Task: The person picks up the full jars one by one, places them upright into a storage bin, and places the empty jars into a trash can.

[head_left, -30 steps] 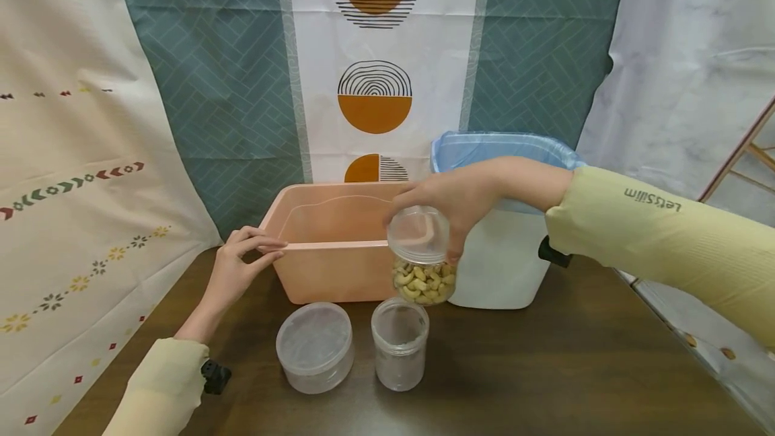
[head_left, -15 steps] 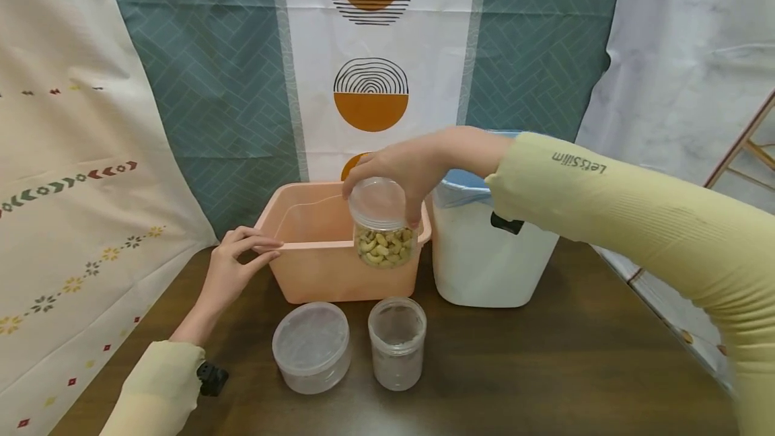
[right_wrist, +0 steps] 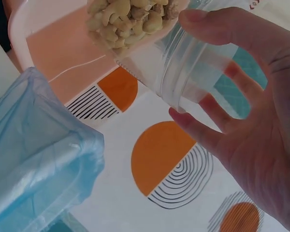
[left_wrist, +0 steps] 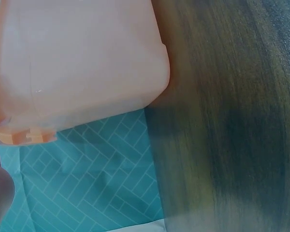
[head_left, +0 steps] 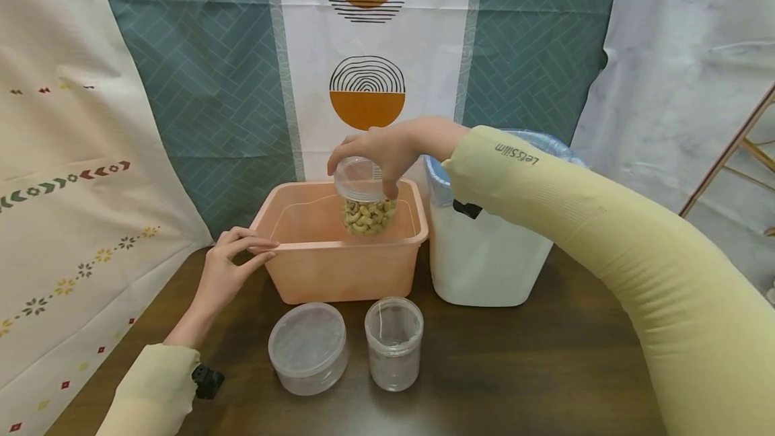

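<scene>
My right hand (head_left: 378,153) grips a clear lidded jar of cashews (head_left: 368,216) by its lid, over the opening of a peach plastic storage bin (head_left: 339,271). In the right wrist view, the thumb and fingers (right_wrist: 210,128) curl round the jar's lid (right_wrist: 183,72), with the cashews (right_wrist: 130,24) settled at the far end. My left hand (head_left: 227,264) pinches the bin's rim at its front left corner. The left wrist view shows the bin's side (left_wrist: 87,58) and only part of the left hand (left_wrist: 0,188) at the edge.
On the brown table (head_left: 514,375), a low round clear container (head_left: 309,348) with a frosted lid and a taller clear jar (head_left: 394,348) stand before the bin. A white waste bin (head_left: 484,261) with a blue liner (right_wrist: 43,150) stands to its right. Patterned curtains (head_left: 212,86) hang behind.
My right hand has carried the cashew jar leftward and farther back, from in front of the bin's right end to over its opening. The left hand has stayed at the rim.
</scene>
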{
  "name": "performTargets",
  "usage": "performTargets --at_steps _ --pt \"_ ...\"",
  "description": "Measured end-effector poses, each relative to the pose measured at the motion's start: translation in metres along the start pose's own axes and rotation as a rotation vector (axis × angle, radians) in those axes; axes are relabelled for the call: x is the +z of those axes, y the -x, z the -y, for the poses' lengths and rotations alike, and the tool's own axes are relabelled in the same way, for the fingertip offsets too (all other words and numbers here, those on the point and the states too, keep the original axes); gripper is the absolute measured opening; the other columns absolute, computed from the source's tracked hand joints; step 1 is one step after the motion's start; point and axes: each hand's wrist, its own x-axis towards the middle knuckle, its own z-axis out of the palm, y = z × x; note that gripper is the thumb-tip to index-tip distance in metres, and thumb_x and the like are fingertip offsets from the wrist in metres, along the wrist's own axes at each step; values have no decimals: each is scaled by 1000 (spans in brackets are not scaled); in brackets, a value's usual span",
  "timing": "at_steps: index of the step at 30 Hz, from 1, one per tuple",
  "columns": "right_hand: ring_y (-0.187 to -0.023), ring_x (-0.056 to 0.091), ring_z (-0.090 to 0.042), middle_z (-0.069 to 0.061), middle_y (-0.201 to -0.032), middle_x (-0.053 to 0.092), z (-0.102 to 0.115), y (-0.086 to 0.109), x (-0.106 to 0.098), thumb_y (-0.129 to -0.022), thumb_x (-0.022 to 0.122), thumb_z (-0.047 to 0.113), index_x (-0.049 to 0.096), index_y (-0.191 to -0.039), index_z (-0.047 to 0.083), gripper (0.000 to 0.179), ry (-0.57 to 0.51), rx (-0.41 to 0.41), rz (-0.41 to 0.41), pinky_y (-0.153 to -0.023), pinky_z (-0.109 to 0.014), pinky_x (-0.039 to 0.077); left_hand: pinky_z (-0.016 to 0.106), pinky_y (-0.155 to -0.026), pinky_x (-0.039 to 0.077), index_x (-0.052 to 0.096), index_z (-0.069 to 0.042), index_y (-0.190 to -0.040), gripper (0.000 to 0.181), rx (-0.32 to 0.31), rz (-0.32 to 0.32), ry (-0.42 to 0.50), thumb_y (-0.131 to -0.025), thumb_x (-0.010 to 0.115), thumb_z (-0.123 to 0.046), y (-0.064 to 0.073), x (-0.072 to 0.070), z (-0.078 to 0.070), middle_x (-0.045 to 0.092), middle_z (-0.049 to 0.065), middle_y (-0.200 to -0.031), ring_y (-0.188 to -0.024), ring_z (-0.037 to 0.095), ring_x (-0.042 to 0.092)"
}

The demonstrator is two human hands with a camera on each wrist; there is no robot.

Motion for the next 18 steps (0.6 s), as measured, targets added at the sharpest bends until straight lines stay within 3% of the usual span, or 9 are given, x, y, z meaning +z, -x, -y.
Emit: performTargets --at_steps 11,18 --pt "-138 30 -24 5 -160 24 -13 -21 3 -77 78 7 34 -143 46 89 -52 115 -19 -104 -44 48 19 -83 35 80 -12 -97 23 -31 15 -4 -77 80 0 -2 -1 -1 64 0 -98 -97 -3 45" --pt "-134 36 -22 7 -159 29 -11 -40 21 -76 78 7 38 -142 46 86 43 85 -28 -97 -41 51 22 -83 35 80 -12 -97 23 -51 20 -7 -77 80 -1 0 0 -1 64 1 -98 -97 -3 45"
